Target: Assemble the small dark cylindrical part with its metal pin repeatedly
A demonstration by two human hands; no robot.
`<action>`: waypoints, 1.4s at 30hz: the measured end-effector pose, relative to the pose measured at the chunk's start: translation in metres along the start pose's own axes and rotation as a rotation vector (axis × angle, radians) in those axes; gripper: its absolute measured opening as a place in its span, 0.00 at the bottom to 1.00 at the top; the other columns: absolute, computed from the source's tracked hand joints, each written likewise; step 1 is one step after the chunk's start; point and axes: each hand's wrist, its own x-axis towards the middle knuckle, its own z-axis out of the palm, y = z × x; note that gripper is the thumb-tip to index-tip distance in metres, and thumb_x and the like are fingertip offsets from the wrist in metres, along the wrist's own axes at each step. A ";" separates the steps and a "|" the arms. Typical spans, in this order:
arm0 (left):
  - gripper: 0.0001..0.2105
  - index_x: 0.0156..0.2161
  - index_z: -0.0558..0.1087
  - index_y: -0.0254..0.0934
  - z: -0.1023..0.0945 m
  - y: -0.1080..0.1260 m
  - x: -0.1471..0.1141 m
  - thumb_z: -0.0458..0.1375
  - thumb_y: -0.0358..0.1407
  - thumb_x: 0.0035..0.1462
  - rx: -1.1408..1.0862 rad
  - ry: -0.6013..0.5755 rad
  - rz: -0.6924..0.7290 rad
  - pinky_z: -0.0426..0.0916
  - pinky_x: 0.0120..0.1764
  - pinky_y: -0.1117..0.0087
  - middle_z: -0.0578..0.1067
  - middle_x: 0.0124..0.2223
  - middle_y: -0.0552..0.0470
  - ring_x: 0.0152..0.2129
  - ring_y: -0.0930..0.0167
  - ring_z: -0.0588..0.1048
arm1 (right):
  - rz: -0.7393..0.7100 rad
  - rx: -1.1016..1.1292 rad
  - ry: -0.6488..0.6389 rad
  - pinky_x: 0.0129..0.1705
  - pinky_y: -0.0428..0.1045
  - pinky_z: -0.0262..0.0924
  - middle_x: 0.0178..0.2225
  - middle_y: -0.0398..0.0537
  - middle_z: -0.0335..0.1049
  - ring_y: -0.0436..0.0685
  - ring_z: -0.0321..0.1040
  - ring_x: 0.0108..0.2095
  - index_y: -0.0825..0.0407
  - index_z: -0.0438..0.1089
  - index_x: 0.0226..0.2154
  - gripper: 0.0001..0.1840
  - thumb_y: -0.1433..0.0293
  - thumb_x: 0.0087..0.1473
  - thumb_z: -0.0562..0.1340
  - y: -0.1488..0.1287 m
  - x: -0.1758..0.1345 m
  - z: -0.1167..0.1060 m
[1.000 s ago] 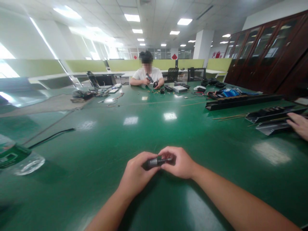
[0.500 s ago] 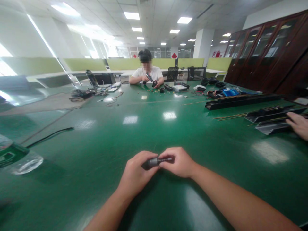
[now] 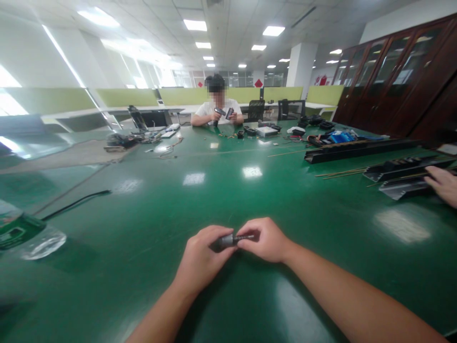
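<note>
Low over the green table (image 3: pixel 157 209), both my hands meet at a small dark grey cylinder (image 3: pixel 227 240) with a thin, ridged metal rod (image 3: pixel 246 237) coming out of its right end. My left hand (image 3: pixel 202 255) is closed round the cylinder, thumb and fingers on either side; its left part is hidden in the palm. The fingers of my right hand (image 3: pixel 267 240) close round the rod, near where it leaves the cylinder. The rod's far tip lies inside the right hand's curl. What kind of part this is, I cannot make out.
A water bottle (image 3: pixel 32 233) and black cable (image 3: pixel 76 204) lie left. Black metal channels (image 3: pixel 357 151) and thin rods (image 3: pixel 339 173) lie right, beside another person's hand (image 3: pixel 442 183). Opposite, a person (image 3: pixel 217 105) holds a dark power tool and black part.
My hands keep almost the same place and grip. Across the table, the person has lifted the black part and tilted the tool more level.
</note>
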 end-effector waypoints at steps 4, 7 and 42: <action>0.10 0.42 0.78 0.43 -0.001 -0.001 0.001 0.66 0.37 0.53 0.016 0.009 -0.011 0.72 0.45 0.67 0.79 0.41 0.53 0.37 0.67 0.77 | 0.006 0.004 0.004 0.33 0.46 0.63 0.31 0.47 0.78 0.53 0.72 0.30 0.53 0.79 0.32 0.06 0.70 0.48 0.68 0.000 0.000 0.001; 0.10 0.42 0.78 0.44 -0.002 -0.001 0.001 0.65 0.36 0.53 0.015 0.013 -0.012 0.73 0.44 0.67 0.79 0.41 0.53 0.37 0.68 0.77 | 0.013 0.005 0.013 0.33 0.46 0.62 0.30 0.47 0.77 0.53 0.71 0.29 0.54 0.79 0.32 0.07 0.69 0.48 0.69 0.000 -0.001 0.001; 0.10 0.41 0.77 0.43 -0.008 -0.008 0.002 0.66 0.37 0.52 0.045 0.057 -0.031 0.71 0.43 0.68 0.79 0.40 0.55 0.37 0.68 0.77 | 0.081 -0.009 0.106 0.27 0.44 0.57 0.24 0.44 0.72 0.49 0.64 0.24 0.55 0.78 0.31 0.07 0.68 0.48 0.69 0.003 0.002 0.003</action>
